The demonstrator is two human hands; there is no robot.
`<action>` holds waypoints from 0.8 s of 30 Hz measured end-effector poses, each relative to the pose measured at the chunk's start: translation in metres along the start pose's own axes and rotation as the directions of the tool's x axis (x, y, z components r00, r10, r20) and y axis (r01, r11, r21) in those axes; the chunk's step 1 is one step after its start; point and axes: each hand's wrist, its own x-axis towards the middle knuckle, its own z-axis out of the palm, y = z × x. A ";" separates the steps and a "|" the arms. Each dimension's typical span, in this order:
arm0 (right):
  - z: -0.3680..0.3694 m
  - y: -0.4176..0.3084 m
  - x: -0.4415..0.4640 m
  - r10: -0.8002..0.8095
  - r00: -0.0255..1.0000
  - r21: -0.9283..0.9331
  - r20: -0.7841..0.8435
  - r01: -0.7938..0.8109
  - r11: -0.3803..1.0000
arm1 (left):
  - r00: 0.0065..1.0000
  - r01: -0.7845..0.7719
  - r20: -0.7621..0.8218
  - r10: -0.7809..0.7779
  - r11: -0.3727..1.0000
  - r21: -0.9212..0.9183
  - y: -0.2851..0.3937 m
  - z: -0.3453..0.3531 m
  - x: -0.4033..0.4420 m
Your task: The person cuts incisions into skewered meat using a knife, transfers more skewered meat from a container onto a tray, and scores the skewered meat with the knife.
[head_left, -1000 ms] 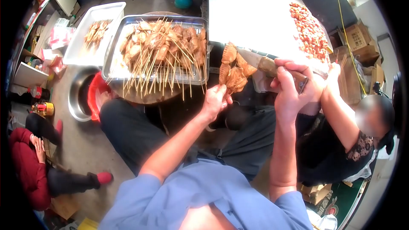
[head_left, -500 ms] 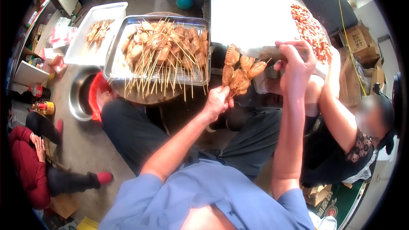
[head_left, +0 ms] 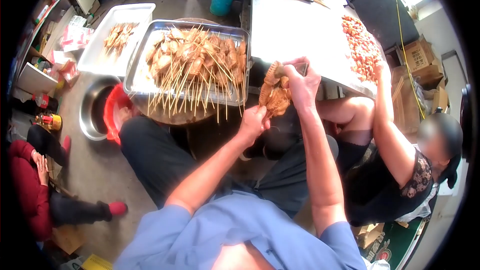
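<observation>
My left hand (head_left: 254, 124) is closed round the lower end of a bunch of brown meat skewers (head_left: 276, 101), held upright above my lap. Wrapped round the handle of a knife (head_left: 298, 69), my right hand (head_left: 303, 86) is at the upper right of the bunch. The blade is mostly hidden behind the meat and fingers. Left of my hands, a metal tray (head_left: 134, 72) holds a pile of skewered meat, its sticks pointing toward me over the near rim.
A white bin (head_left: 90, 60) with skewers stands left of the tray, above a steel basin (head_left: 89, 120) and red basin (head_left: 111, 116). Red meat pieces (head_left: 361, 47) lie on the white table (head_left: 295, 35). A co-worker (head_left: 395, 170) sits right; another person (head_left: 30, 185) sits left.
My right hand has moved left with the knife, from beside the bunch to its upper part. The skewers are closer together. The co-worker's arm has shifted slightly, and the view has tilted a little.
</observation>
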 end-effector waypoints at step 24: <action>-0.039 -0.055 -0.045 -0.014 1.000 0.090 -0.001 0.014 0.996 | 1.000 -0.010 0.010 0.010 0.997 -0.078 -0.003 -0.003 0.003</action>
